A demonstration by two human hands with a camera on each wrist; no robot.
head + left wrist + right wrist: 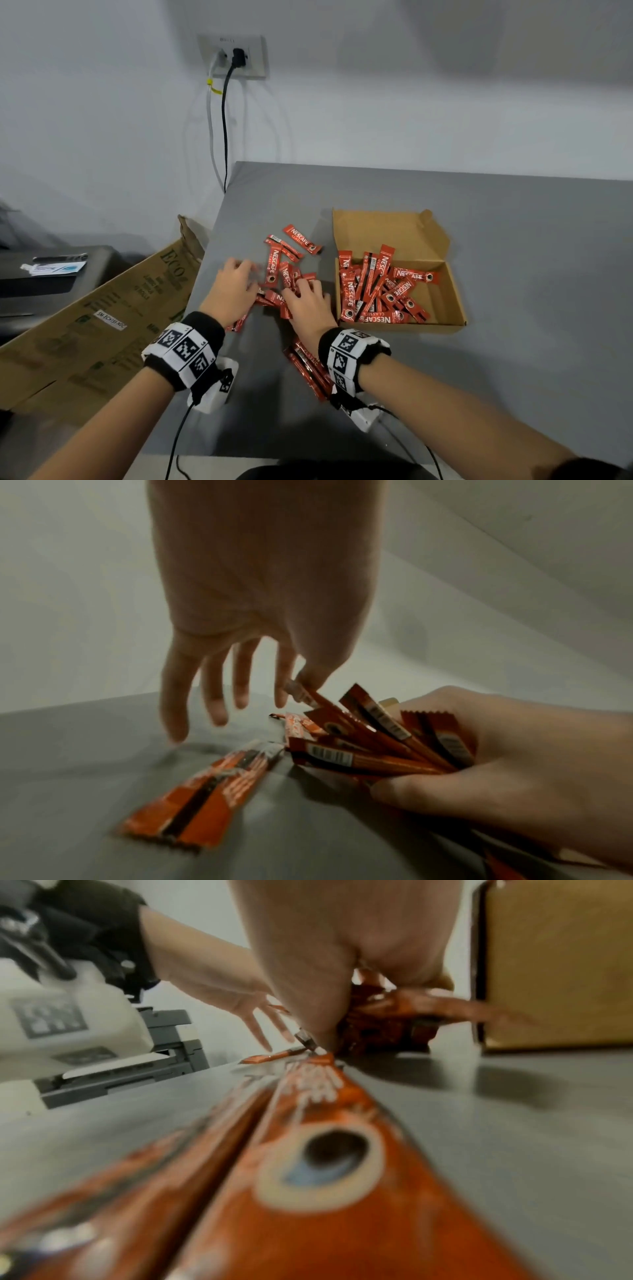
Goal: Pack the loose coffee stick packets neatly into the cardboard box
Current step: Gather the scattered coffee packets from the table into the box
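From my remote station, at lower left of the head view, a large flattened carton (92, 315) leaned against the grey table (513, 359). Left of centre, the left hand (233, 291) hovered palm-down over the loose coffee stick packets (277, 270), fingers (212, 696) spread and straight, thumb and forefinger pinching the end of one packet (308, 696). Just right of it, the right hand (308, 305) had its fingers curled round a fanned bunch of packets (377, 745), wrist low over the table. Below that wrist, more packets (310, 371) lay side by side. At centre right, the cardboard box (455, 308) stood open, lid back, a jumble of boxed packets (380, 291) filling its left half.
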